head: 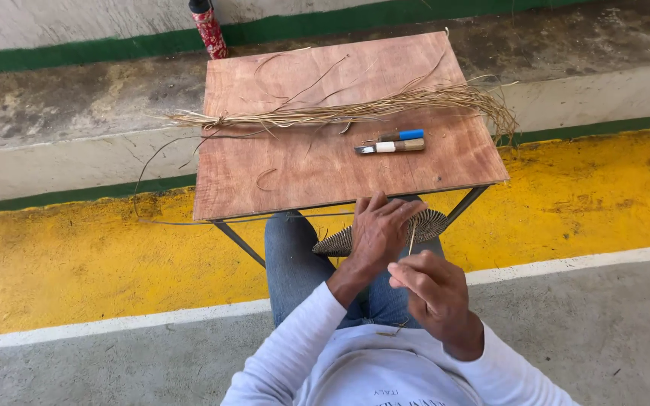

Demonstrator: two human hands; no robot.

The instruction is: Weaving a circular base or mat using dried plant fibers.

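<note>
R hand [434,293] pinches a thin strand [412,239], pulled up taut. L hand [379,229] grips woven disc [385,233] on lap, below table [280,173] edge. Disc looks light, stiff-ish; hold by rim. Strand likely brittle. Farther: knives [391,142], fibre bundle [340,113].

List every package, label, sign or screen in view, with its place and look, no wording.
Patterned bottle: upright on the concrete ledge past the table's far left corner; cylinder, red printed wrap, dark cap.
Shirt print: small pale lettering on the person's white shirt, bottom edge of view.
No signs or screens.
</note>
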